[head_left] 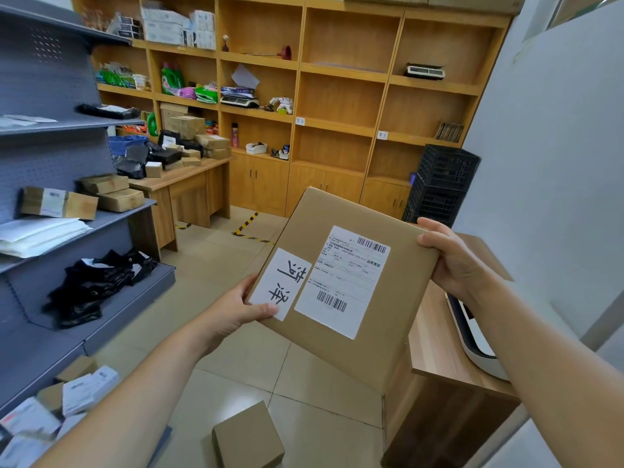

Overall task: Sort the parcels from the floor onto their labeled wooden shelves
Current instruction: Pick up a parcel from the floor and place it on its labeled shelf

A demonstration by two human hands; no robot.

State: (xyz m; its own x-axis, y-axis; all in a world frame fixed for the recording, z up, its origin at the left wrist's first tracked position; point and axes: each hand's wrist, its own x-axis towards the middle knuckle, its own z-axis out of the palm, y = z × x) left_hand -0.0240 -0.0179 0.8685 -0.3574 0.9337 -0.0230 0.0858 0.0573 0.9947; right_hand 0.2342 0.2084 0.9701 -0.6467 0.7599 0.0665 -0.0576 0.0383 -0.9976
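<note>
I hold a flat brown cardboard parcel (pixel 381 319) in front of me, tilted, its top face toward the camera. It carries a white shipping label with barcodes and a white sticker with handwritten characters. My left hand (pixel 233 314) grips its lower left edge, thumb on the handwritten sticker. My right hand (pixel 452 261) grips its upper right corner. A small brown box (pixel 248 435) lies on the tiled floor below. The wooden shelf unit (pixel 341 67) stands along the far wall, with small white tags on two shelf edges and mostly bare compartments on its right half.
A grey metal rack (pixel 50 136) on the left holds boxes, white envelopes and black bags. Several parcels lie on the floor at bottom left (pixel 67 400). A wooden desk (pixel 189 184) piled with parcels stands ahead left. Black crates (pixel 439 184) and a wooden counter (pixel 445 349) are on the right.
</note>
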